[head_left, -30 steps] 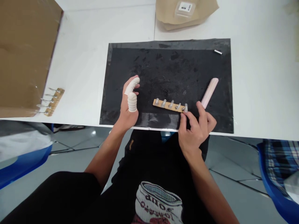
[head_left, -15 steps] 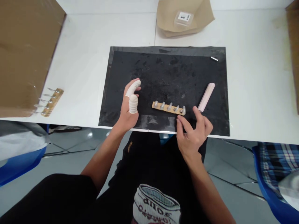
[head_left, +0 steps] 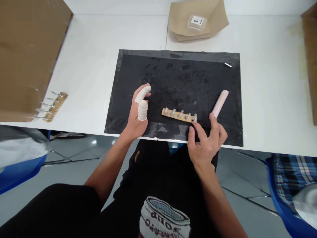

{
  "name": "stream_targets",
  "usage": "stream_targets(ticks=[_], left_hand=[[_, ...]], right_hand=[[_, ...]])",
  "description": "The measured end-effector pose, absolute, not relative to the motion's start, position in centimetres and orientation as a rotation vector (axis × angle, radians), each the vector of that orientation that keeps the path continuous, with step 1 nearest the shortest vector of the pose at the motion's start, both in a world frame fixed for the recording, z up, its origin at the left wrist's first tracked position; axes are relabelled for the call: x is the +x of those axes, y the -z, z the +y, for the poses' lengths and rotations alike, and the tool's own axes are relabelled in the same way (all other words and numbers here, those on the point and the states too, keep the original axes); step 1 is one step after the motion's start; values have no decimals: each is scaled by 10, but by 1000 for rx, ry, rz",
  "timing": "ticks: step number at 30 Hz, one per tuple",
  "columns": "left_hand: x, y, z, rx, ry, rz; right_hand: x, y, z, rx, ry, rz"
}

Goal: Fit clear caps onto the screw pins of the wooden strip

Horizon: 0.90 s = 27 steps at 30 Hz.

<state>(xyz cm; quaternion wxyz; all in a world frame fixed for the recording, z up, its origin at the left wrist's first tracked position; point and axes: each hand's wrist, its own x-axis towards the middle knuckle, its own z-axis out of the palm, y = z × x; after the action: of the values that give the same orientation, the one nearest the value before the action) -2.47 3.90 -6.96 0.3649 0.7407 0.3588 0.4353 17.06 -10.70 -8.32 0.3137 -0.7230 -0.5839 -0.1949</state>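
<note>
My left hand [head_left: 138, 114] rests over the left part of the black mat [head_left: 158, 79], holding nothing. White ribbed finger cots cover its thumb and index finger, which are apart. In front of me lies a wooden strip [head_left: 176, 114] carrying a row of several small clear-grey caps. My right hand [head_left: 205, 140] is at the mat's front edge with its fingers spread. Its index fingertip is at the strip's right end, by the last cap [head_left: 195, 117]; whether it touches cannot be made out. The middle fingertip is beside the lower end of a pale pink bar [head_left: 220, 103].
A small metal cylinder [head_left: 228, 65] lies at the mat's upper right. Behind the mat, a brown paper tray [head_left: 178, 29] holds a labelled clear plastic box [head_left: 196, 22]. On the left, another wooden strip [head_left: 56, 107] with metal pieces is beside a cardboard panel [head_left: 29, 59].
My right index finger has shifted slightly right toward the strip's end and parted from the thumb. My left hand has hardly moved. The whole view has shifted a little.
</note>
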Motion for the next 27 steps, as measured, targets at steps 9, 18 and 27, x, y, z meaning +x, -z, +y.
stream_targets(ticks=[9, 18, 27], left_hand=[[-24, 68, 39, 1880, -1113, 925], [-24, 69, 39, 1873, -1112, 914], [-24, 69, 39, 1878, -1110, 922]], right_hand=[[172, 79, -109, -1912, 465, -1673], [175, 79, -113, -1866, 408, -1751], [174, 79, -111, -1933, 434, -1725]])
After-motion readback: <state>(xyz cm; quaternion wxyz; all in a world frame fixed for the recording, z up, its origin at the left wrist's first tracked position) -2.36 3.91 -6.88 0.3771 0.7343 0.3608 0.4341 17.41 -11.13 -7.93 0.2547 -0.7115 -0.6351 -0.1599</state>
